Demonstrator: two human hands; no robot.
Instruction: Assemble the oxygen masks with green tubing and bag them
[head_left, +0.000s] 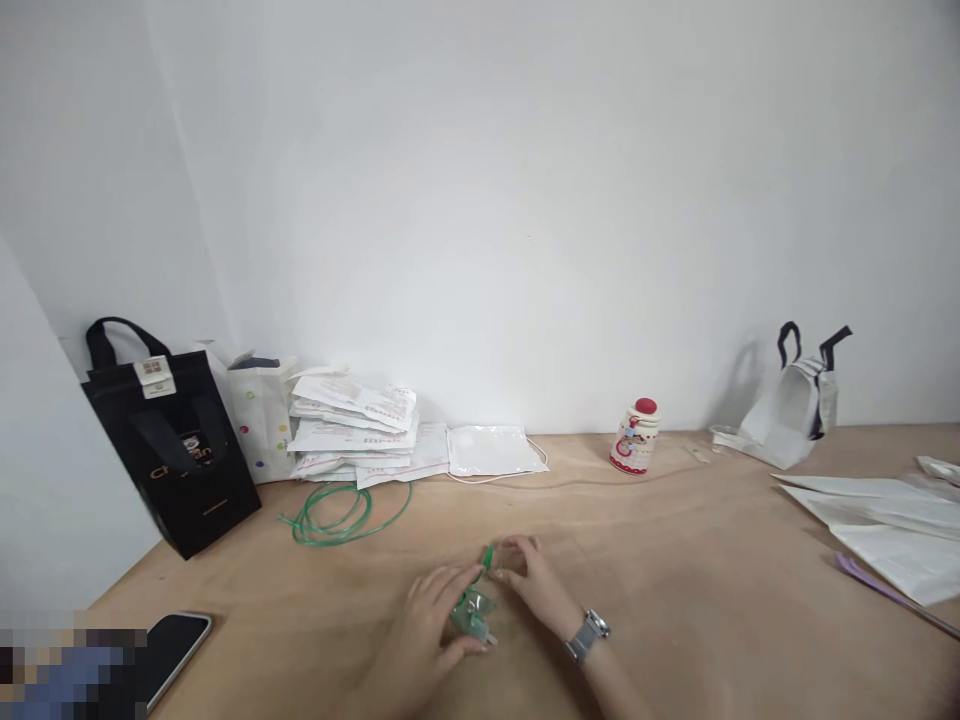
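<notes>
A small translucent green oxygen mask [474, 608] is held low over the table, with a pale connector at its lower end. My left hand [431, 625] wraps its left side, thumb beneath and fingers across the top. A bright green piece [487, 558] sticks up at the mask's upper edge, between my two hands. My right hand [536, 580], a grey-strapped watch on its wrist, has thumb and fingers curled close to that green piece. Whatever lies in those right fingers looks thin and clear; I cannot make it out.
Coiled green tubing [330, 515] lies before stacked white packets [356, 430] and a flat clear pouch [495, 450]. Left stand a black bag [176, 450], a dotted bag [259, 415] and a phone [176, 650]. Right are a red-capped bottle [632, 440], opened wrappers [892, 520] and purple-handled tweezers [870, 580].
</notes>
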